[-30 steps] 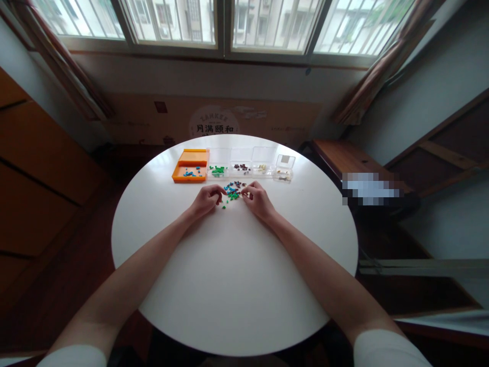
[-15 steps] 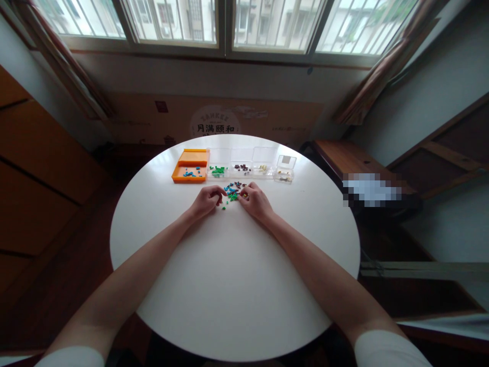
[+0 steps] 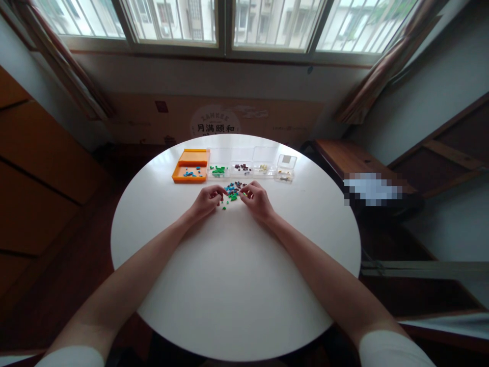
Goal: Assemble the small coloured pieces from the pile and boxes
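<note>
A small loose heap of building bricks [image 3: 233, 196], blue, green and dark brown, lies on the white table between my two hands. On its left side is my left hand [image 3: 208, 200], fingers curled inward and the fingertips at the heap's edge. My right hand [image 3: 257, 202] is at the right side, its thumb and forefinger brought together close to the bricks. Whatever either hand may hold is too small or hidden to make out. A stray green brick [image 3: 224, 208] lies nearer to me, in front of the heap.
Behind the heap stands an orange box [image 3: 189, 179] with blue bricks. Beside it is a row of clear lidded boxes [image 3: 229, 176] holding green, brown and pale pieces, with a smaller clear box [image 3: 286, 176] at the right end. The round white table [image 3: 233, 285] has a curved edge.
Both hands stay on either side of the heap. The fingers of my right hand have shifted slightly, and my left fingers have changed their curl a little. The boxes have not moved.
</note>
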Motion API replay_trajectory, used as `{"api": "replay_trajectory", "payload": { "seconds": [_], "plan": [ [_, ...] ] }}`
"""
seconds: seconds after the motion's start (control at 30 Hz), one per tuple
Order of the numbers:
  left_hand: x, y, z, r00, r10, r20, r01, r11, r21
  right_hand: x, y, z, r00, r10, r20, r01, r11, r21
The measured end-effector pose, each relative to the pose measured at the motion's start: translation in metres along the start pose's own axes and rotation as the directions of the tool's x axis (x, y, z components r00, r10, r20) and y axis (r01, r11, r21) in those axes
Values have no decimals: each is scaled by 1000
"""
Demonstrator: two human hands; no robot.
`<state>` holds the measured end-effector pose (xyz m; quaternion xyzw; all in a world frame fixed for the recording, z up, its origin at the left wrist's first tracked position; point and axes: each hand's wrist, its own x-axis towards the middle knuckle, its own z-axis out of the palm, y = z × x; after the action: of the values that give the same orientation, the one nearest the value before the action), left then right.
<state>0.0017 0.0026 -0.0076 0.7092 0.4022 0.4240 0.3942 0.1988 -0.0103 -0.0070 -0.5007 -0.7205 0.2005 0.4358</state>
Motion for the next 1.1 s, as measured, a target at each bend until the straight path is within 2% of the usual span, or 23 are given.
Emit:
{"api": "replay_trajectory", "payload": {
  "seconds": [0.07,0.13,0.23,0.33,0.5,0.63,1.1],
  "plan": [
    [-3,4,2,998,54,-23,-52,997,63,0,-2,3,997,71,-8,-68,976,207],
    [-5,6,4,990,138,-20,-133,980,147,-1,-4,7,988,149,42,-153,911,383],
    [-7,6,5,973,224,51,-230,945,235,-1,-4,11,974,183,135,-227,831,508],
    [-8,3,5,966,241,96,-258,923,286,-1,-1,13,971,174,166,-236,822,518],
    [-9,0,4,960,257,113,-280,890,359,-2,-1,13,977,116,180,-187,873,450],
    [-10,-1,5,958,261,120,-287,879,380,-2,-2,12,976,107,188,-181,878,443],
    [-5,-2,3,978,182,99,-202,941,270,-2,-3,9,982,67,174,-131,912,389]
  ]
}}
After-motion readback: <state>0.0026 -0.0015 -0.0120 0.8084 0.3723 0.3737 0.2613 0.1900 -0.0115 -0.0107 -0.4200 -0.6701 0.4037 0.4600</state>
